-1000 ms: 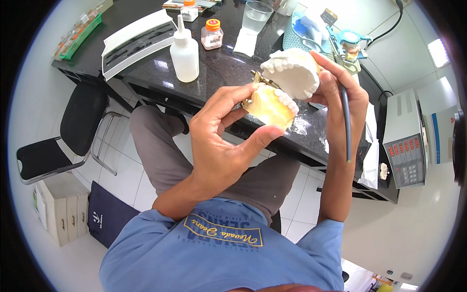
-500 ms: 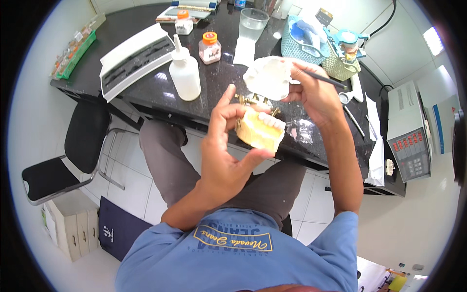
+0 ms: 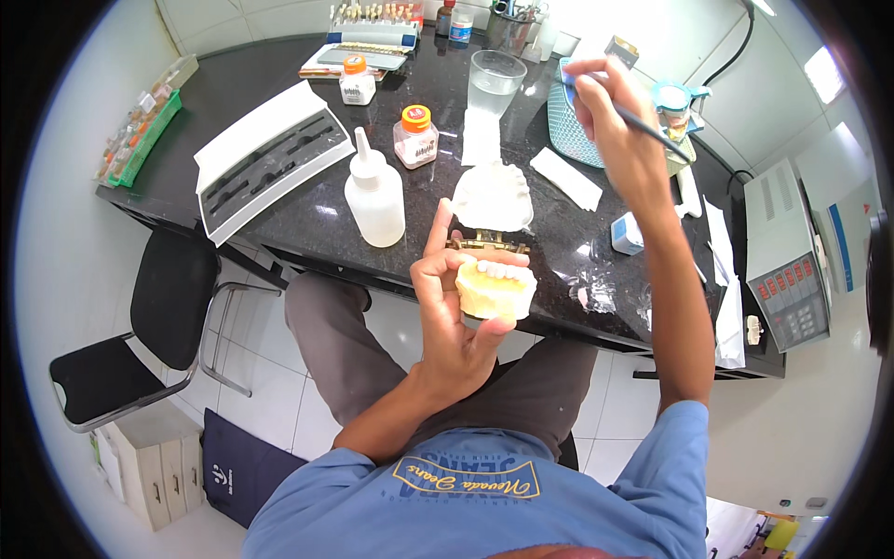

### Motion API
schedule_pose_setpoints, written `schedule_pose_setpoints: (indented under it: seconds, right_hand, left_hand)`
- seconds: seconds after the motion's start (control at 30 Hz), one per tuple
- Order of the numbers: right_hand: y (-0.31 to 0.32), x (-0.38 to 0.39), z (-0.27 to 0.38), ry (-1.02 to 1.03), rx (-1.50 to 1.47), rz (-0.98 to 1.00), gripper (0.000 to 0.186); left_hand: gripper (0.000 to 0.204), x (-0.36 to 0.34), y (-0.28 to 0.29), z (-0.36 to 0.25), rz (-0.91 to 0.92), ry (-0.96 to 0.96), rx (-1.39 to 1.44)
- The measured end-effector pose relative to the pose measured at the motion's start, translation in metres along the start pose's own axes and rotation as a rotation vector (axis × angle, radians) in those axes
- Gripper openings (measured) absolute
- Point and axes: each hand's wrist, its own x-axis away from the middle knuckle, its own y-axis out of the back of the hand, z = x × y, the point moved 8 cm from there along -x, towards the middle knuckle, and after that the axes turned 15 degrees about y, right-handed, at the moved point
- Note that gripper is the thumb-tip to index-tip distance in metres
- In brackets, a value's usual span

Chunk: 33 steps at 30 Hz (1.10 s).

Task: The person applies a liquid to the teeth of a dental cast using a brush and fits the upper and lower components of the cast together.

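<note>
My left hand (image 3: 447, 312) grips a yellow dental cast (image 3: 495, 293) with a row of pale teeth along its top, thumb at the near side and fingers behind. A brass articulator hinge (image 3: 488, 244) joins it to a white plaster cast (image 3: 492, 197), which lies swung open beyond it over the black worktop. My right hand (image 3: 619, 130) is raised at the far right, in front of the light-blue basket (image 3: 570, 126). Its fingers are closed round a slim, dark-handled tool (image 3: 656, 138) that slants down to the right; the working tip is hard to make out.
Left of the casts stand a white squeeze bottle (image 3: 375, 205), an orange-lidded jar (image 3: 415, 140) and a long white case (image 3: 270, 158). A cup of clear liquid (image 3: 494, 84) is farther back. At right are a folded white strip (image 3: 566, 179), a small white container (image 3: 628, 235) and a control unit (image 3: 790, 270).
My right hand has left the white cast and risen away to the far right, still holding the tool. The casts now face me more squarely, and the whole view has shifted.
</note>
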Motion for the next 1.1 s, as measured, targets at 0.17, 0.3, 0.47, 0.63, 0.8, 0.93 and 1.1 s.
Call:
schedule_pose_setpoints:
  seconds: [0.17, 0.3, 0.47, 0.63, 0.8, 0.93, 1.1]
  right_hand:
    - [-0.016, -0.045, -0.044, -0.066, -0.006, 0.020, 0.032]
    - [-0.039, -0.064, -0.080, -0.074, 0.124, 0.149, 0.036]
    - [-0.060, -0.062, -0.082, -0.100, 0.397, 0.320, 0.035]
    - [-0.032, -0.049, -0.045, -0.048, 0.120, -0.022, 0.039]
    - [-0.038, 0.015, -0.036, -0.043, -0.151, 0.009, 0.016]
    - [-0.061, 0.046, -0.048, -0.133, -0.131, 0.099, 0.016]
    - [-0.064, 0.056, -0.053, -0.135, -0.101, 0.182, 0.018]
  left_hand:
    - [0.057, -0.006, 0.006, 0.003, 0.018, -0.037, -0.008]
    - [0.060, -0.009, 0.004, 0.010, -0.003, -0.023, 0.060]
    - [0.059, -0.012, 0.005, 0.014, -0.004, 0.007, 0.086]
    - [0.057, -0.012, 0.010, 0.013, -0.016, 0.006, -0.038]
    - [0.060, -0.008, 0.003, 0.018, -0.002, 0.076, 0.108]
    - [0.059, -0.007, 0.001, 0.016, -0.040, 0.036, -0.003]
    - [0.057, -0.008, -0.001, 0.017, -0.049, 0.062, 0.058]
